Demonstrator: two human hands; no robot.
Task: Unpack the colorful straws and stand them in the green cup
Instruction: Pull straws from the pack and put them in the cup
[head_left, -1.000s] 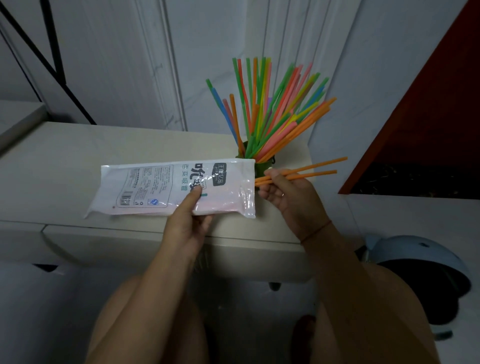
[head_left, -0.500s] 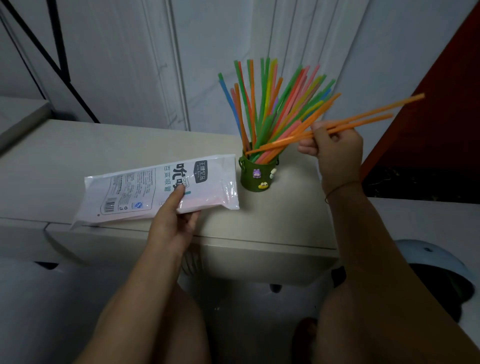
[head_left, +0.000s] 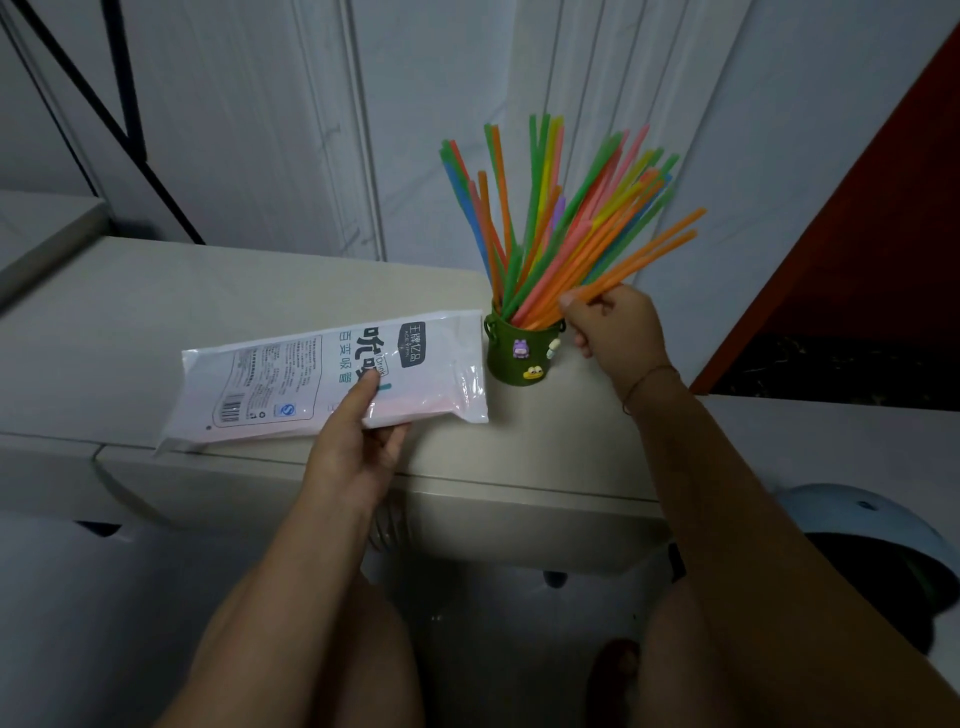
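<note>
Beside the green cup, right hand pinches orange straws; left hand grips the "Drink"-printed packet.

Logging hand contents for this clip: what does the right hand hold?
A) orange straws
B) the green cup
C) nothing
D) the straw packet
A: the right hand pinches orange straws angled toward the green cup, while the left hand holds the straw packet.

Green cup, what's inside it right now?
A fanned bunch of colorful straws stands in the green cup; the right hand pinches orange straws slanting into its mouth. The cup wall hides their lower ends and the bottom.
</note>
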